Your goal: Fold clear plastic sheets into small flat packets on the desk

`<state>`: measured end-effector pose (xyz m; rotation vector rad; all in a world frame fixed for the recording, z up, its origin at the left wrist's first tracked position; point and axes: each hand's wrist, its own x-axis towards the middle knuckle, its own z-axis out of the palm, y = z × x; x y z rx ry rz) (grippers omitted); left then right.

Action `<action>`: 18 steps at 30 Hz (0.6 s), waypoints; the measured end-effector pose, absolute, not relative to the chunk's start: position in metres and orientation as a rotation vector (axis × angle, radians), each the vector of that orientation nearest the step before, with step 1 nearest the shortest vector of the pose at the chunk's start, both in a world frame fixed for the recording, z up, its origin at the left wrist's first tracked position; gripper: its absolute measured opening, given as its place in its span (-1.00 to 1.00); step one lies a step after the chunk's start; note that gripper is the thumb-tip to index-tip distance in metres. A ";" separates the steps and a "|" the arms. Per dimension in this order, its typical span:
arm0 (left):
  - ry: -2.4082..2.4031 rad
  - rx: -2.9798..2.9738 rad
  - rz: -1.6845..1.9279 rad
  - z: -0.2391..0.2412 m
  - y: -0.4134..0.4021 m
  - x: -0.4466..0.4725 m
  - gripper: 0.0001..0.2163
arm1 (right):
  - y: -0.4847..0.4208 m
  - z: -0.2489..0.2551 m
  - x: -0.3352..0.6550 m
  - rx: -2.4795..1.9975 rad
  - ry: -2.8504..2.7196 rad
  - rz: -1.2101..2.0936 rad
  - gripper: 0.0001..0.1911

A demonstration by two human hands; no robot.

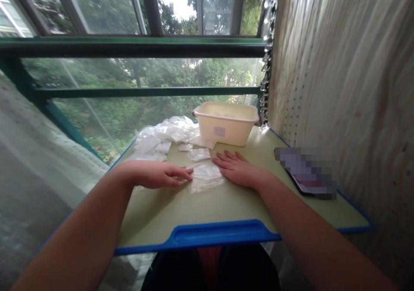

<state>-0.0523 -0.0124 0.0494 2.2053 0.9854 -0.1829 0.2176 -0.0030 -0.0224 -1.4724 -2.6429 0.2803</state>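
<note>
Between both hands (pixel 166 174) (pixel 237 169), clear plastic (pixel 206 178)

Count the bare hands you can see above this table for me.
2: the left hand is at the left edge of the flattened clear plastic, and the right hand is at its right edge.
</note>
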 end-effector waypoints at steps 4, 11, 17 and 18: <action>0.968 2.219 -0.276 0.052 -0.011 -0.053 -0.67 | -0.003 -0.021 0.218 -1.502 -2.674 0.283 -0.49; 1.105 2.269 -0.166 0.055 -0.008 -0.050 -0.66 | -0.004 -0.018 0.216 -1.524 -2.691 0.302 -0.45; 1.130 2.546 0.239 0.032 -0.005 -0.024 -0.61 | -0.003 -0.022 0.217 -1.500 -2.680 0.275 -0.45; 1.045 2.638 0.284 0.025 -0.006 -0.017 -0.60 | -0.003 -0.023 0.217 -1.495 -2.681 0.266 -0.45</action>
